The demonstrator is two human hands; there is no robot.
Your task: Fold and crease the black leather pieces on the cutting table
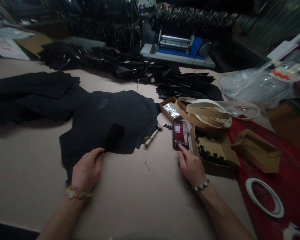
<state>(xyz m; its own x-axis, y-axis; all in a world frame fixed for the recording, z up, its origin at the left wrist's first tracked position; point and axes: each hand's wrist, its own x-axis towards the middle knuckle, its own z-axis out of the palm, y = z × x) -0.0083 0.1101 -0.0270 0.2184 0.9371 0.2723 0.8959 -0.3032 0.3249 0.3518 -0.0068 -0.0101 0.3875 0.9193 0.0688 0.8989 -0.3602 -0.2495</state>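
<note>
My left hand [87, 170] is closed, pinching the near end of a small black rectangular piece [114, 136] between thumb and fingers. This piece lies over a stack of dark cut fabric panels [97, 113], whose top shows faint light markings. With its index finger stretched out, my right hand [192, 166] touches the lower screen of a phone [180, 135] and holds nothing. A small hammer-like tool [152, 137] with a pale wrapped handle lies between the panels and the phone.
Right of the phone are a cardboard box [233, 163] with small black parts, coiled beige strips [205, 115], a folded brown carton [257, 151] and a tape roll [251, 190] on red material. Black piles [110, 61] line the back. A blue roller machine [176, 45] stands behind.
</note>
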